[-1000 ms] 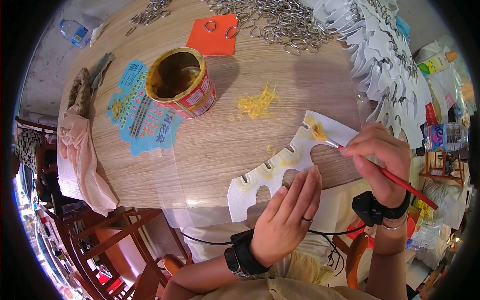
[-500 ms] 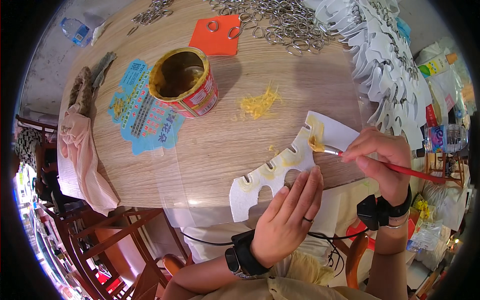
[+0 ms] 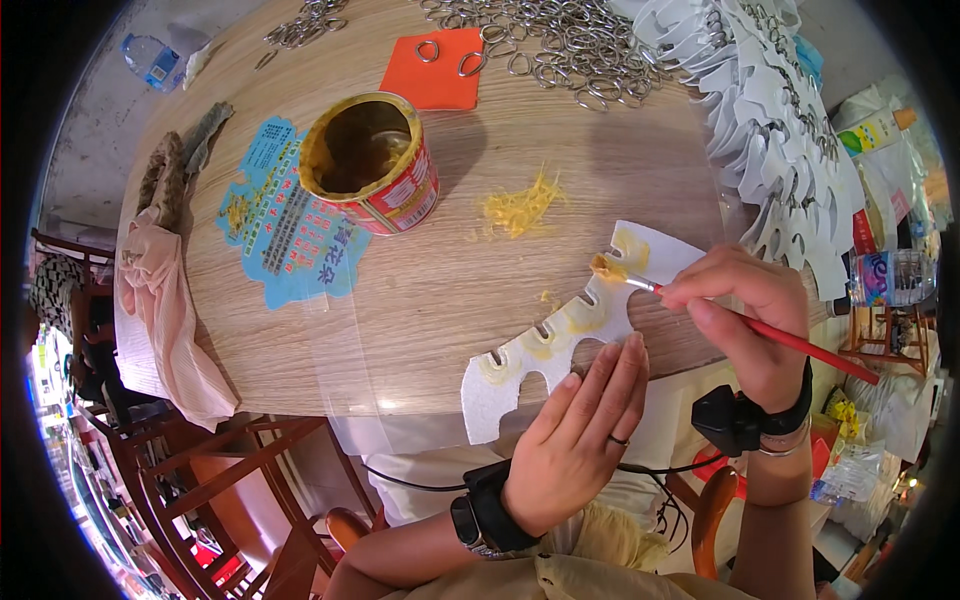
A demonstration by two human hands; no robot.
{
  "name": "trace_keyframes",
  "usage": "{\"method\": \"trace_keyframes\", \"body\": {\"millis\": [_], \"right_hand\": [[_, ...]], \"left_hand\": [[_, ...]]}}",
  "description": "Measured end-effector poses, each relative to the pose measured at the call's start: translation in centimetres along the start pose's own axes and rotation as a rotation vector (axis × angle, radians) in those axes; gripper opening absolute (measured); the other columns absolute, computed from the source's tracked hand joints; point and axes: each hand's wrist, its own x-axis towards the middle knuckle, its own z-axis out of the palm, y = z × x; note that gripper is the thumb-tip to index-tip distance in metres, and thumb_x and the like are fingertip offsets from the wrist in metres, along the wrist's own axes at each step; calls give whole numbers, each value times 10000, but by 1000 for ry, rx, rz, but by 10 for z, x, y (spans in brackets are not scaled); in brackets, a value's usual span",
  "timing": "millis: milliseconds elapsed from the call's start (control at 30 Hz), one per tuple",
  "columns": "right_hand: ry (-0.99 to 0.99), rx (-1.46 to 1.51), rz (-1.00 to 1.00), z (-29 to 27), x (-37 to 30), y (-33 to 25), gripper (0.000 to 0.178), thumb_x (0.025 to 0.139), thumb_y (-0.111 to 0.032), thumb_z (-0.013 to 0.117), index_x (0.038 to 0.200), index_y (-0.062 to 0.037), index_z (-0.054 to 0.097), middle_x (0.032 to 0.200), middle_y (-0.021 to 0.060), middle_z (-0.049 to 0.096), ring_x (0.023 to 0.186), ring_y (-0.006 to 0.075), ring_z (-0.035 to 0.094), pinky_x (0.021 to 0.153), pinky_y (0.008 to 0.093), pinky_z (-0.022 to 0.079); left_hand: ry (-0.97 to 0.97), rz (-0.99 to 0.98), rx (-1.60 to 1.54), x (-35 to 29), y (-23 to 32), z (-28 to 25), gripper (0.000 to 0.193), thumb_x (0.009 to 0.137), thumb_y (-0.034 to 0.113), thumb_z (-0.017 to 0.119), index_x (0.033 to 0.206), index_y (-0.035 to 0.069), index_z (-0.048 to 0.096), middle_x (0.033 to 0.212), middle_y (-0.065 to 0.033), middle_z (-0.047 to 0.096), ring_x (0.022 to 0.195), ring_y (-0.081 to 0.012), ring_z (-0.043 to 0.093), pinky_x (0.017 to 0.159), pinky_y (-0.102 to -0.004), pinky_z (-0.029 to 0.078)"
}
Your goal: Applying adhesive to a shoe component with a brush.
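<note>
A white notched piece [image 3: 552, 352] lies slantwise on the table, with yellowish glue smeared round its slots. My left hand [image 3: 583, 425] rests on its near edge with the fingers stretched out flat. My right hand [image 3: 745, 310] grips a red-handled brush [image 3: 800, 350], whose glue-coated bristles touch the piece's far edge, by the slot nearest its upper right end. To the left and farther back stands an uncovered red tin [image 3: 395, 200], its rim crusted with brownish-yellow glue and some of it inside. Dried yellow strands [image 3: 522, 205] lie between the tin and the white piece.
Many metal rings [image 3: 570, 50] are heaped at the far side, near an orange-red square [image 3: 440, 75]. White pieces hung with rings [image 3: 770, 130] line the right edge. Left are a blue printed sheet [image 3: 290, 220] and a pink cloth [image 3: 165, 310]. Clear film [image 3: 385, 435] covers the near edge.
The brush tip has moved left, from the inner side of the end slot across to the piece's far edge, and my right hand has shifted left with it. My left hand stays put.
</note>
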Motion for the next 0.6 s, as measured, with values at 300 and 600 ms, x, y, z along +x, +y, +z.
{"method": "trace_keyframes", "body": {"millis": [300,600], "right_hand": [[30,28,37,-4,-2,0,122,815,-44,598,872,34,673,788,139,680,729,220,642,683,300,467],[44,59,103,-12,-8,2,126,821,-51,595,856,45,668,780,136,679,720,201,639,682,287,464]], "left_hand": [[33,-25,10,1,3,2,492,819,218,595,1294,98,552,1407,-39,498,1236,-160,501,1013,-341,353],[7,-25,1,1,2,0,503,817,225,603,1300,96,546,1411,-38,490,1247,-167,487,1026,-341,336]]}}
